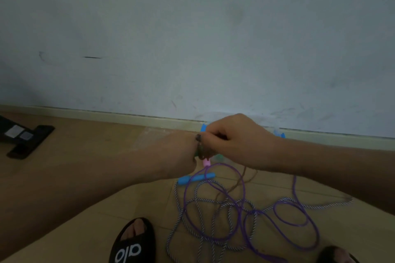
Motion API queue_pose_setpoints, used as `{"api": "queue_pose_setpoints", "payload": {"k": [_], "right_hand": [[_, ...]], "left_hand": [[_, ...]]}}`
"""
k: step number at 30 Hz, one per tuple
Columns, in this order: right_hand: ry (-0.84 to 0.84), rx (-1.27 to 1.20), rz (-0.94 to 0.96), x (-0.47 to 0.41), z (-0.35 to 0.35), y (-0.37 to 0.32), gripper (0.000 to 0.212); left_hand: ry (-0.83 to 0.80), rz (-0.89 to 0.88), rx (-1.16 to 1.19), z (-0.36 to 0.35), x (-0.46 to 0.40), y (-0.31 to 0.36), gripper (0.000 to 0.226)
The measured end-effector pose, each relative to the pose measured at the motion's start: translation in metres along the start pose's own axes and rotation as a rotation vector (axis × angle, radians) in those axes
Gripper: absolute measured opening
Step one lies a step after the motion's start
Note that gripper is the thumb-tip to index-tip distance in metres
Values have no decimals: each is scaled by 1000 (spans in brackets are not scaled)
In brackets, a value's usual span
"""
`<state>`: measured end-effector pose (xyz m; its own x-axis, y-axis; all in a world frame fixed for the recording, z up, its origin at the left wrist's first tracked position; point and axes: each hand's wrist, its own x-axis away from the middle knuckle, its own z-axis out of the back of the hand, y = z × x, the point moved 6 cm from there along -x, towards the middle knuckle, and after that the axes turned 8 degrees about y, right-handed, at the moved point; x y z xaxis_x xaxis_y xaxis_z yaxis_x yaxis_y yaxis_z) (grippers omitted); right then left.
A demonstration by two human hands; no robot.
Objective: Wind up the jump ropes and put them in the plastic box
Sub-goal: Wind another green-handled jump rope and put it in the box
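Wall [192, 28]: pale and scuffed, it fills the top half of your view.
Floor [85, 230]: tan tiles under you.
Plastic box [149, 136]: clear and faint, against the skirting behind your hands.
Ropes on floor: the striped rope [213, 205] and the purple rope [299, 215] lie tangled in loops between your feet.
Left hand [181, 153]: your fingers are curled round a brown rope bundle [202, 151], held in the air above the tangle.
Right hand [237, 141]: your fingertips pinch the same bundle from the other side.
Slipper [132, 243]: black, on your left foot.
Blue handle [196, 178]: on the floor below your hands.
Pink handle [206, 162]: its tip shows under the bundle.
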<state>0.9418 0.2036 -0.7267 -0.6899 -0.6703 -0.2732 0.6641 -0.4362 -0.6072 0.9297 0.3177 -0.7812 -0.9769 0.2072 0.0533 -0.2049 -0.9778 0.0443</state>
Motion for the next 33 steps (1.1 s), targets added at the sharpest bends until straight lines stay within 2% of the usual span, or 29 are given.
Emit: {"api": "queue_pose_setpoints", "payload": {"k": [3, 7, 10, 12, 14, 17, 18, 20, 22, 25, 30, 33], "right_hand": [[40, 22, -1, -11, 2, 2, 49], [23, 38, -84, -23, 4, 18, 52], [-24, -19, -168, -24, -3, 36, 53], [-49, -129, -283, -20, -8, 54, 55], [-78, -212, -402, -11, -16, 69, 47], [-109, -200, -543, 5, -31, 77, 36], [-94, -180, -543, 9, -36, 78, 36], [-40, -191, -509, 18, -37, 76, 51], [3, -103, -454, 30, -34, 73, 60], [-38, -40, -336, 43, -33, 57, 55], [31, 3, -108, 18, -8, 19, 51], [40, 26, -9, 2, 4, 5, 50]], "left_hand": [[10, -71, -51, 11, 3, 13, 9], [38, -102, -72, 21, 8, 21, 20], [111, -139, -20, 31, 10, 32, 17], [157, -99, 82, 39, 9, 35, 17], [190, -39, 210, 45, 7, 31, 17], [181, 63, 340, 39, 4, 25, 9], [175, 92, 375, 36, 5, 25, 2], [156, 169, 484, 28, 2, 18, 15], [154, 307, 630, 21, -3, 1, 15], [162, 444, 640, 14, -7, -28, 6], [20, 388, 436, -4, -5, -25, 9], [12, 202, 200, 4, -6, -7, 8]]}}
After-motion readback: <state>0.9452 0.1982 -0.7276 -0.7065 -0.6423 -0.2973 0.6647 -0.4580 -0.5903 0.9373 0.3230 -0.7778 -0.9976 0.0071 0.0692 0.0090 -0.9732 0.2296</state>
